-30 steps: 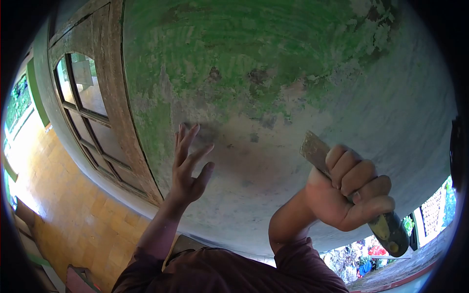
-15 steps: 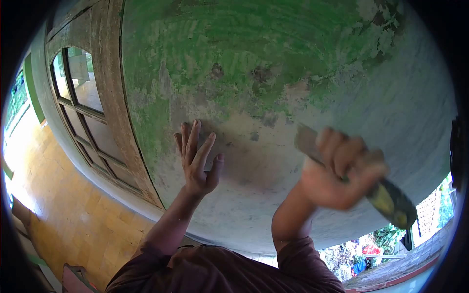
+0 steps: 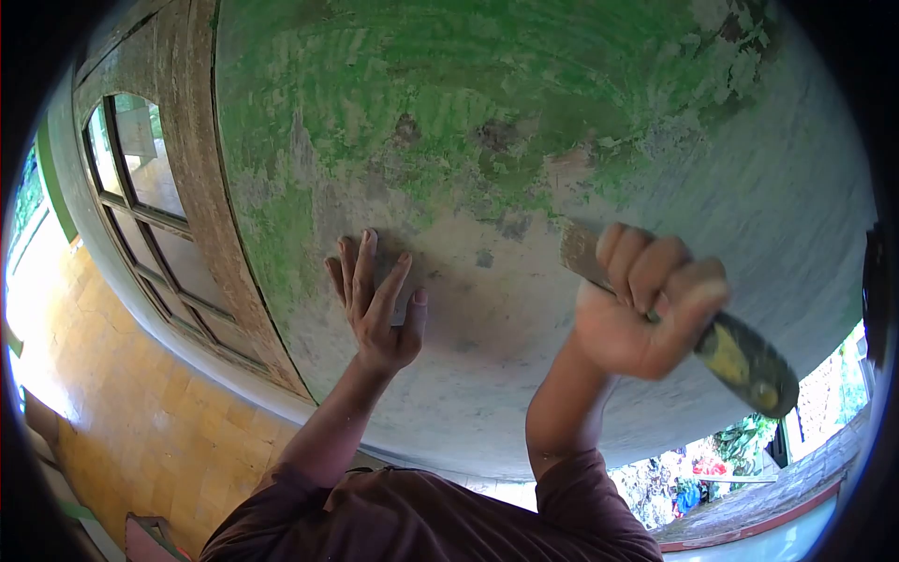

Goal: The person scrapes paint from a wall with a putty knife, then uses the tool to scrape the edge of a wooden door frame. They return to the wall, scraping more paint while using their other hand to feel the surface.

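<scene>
My right hand [image 3: 646, 304] is wrapped round a paint scraper [image 3: 744, 370] with a dark, yellow-marked handle. The scraper's flat blade points up and left, its tip overlapping the wall just under the ragged edge of the green paint. My left hand [image 3: 379, 314] lies against the wall [image 3: 468, 309] with its fingers spread, holding nothing. Flaking green paint [image 3: 403, 84] covers the upper wall. Around and below both hands the surface is bare and greyish white, with dark patches.
A worn wooden window frame [image 3: 201, 150] with glass panes borders the wall on the left. Beyond it, a yellow tiled floor [image 3: 112, 375] stretches below. At lower right a ledge [image 3: 787, 510] runs in front of plants and colourful items in bright light.
My right hand and the scraper have shifted slightly upward, with the blade nearer the green paint. My left hand keeps its place on the wall, and the view has turned slightly.
</scene>
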Tool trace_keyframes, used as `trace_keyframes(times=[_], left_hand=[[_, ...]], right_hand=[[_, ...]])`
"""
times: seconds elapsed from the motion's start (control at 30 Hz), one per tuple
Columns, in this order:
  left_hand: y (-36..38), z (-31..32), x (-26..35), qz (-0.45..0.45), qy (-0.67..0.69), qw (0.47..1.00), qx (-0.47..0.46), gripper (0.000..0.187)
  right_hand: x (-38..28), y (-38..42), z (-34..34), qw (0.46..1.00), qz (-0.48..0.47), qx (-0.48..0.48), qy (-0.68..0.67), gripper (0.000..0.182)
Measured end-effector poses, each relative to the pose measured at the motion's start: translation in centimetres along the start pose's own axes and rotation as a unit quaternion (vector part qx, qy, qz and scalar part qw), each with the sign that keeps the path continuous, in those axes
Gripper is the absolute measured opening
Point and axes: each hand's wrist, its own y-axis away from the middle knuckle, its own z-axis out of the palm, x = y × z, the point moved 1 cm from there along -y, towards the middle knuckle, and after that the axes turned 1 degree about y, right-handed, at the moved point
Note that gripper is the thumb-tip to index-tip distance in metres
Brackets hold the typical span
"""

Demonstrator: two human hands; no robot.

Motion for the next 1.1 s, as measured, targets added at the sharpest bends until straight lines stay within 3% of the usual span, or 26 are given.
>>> trace_keyframes(times=[0.1, 0.17, 0.2, 0.43, 0.47, 0.57, 0.7, 0.8, 1.03, 1.1], left_hand=[[0.0, 0.0, 0.0, 0.006, 0.000, 1.000, 0.004, 0.039], [-0.1, 0.3, 0.0, -0.006, 0.011, 1.000, 0.014, 0.038], [0.0, 0.3, 0.0, -0.017, 0.023, 0.999, 0.023, 0.037], [0.0, 0.2, 0.0, 0.002, -0.003, 1.000, 0.006, 0.039], [0.1, 0.2, -0.1, 0.001, -0.002, 1.000, 0.008, 0.039], [0.1, 0.2, 0.0, -0.011, 0.007, 1.000, 0.013, 0.037], [0.1, 0.2, 0.0, -0.020, 0.022, 0.999, 0.023, 0.035], [0.0, 0.2, 0.0, -0.021, 0.033, 0.999, 0.028, 0.035], [0.1, 0.1, 0.0, -0.021, 0.028, 0.999, 0.021, 0.035], [0.0, 0.1, 0.1, -0.026, 0.028, 0.999, 0.021, 0.034]], right_hand=[[-1.6, -0.3, 0.0, 0.997, -0.019, -0.029, -0.071, 0.029], [-1.2, 0.0, -0.1, 0.995, -0.073, -0.041, 0.047, 0.029], [0.8, 0.0, -0.3, 0.999, 0.025, -0.026, -0.002, 0.028], [-1.6, -0.1, 0.2, 0.997, -0.046, -0.037, -0.039, 0.028], [0.6, -0.1, -0.1, 0.999, 0.028, -0.034, 0.004, 0.028], [0.3, -0.2, -0.1, 0.998, 0.029, -0.041, -0.034, 0.029], [-2.1, -0.6, 0.7, 0.993, -0.045, -0.072, -0.079, 0.030], [0.7, 0.1, -0.1, 0.999, 0.036, -0.024, -0.031, 0.029], [-1.6, -0.2, 0.6, 0.996, -0.045, -0.055, -0.054, 0.030], [0.6, -0.2, 0.4, 0.997, 0.035, 0.041, -0.047, 0.040]])
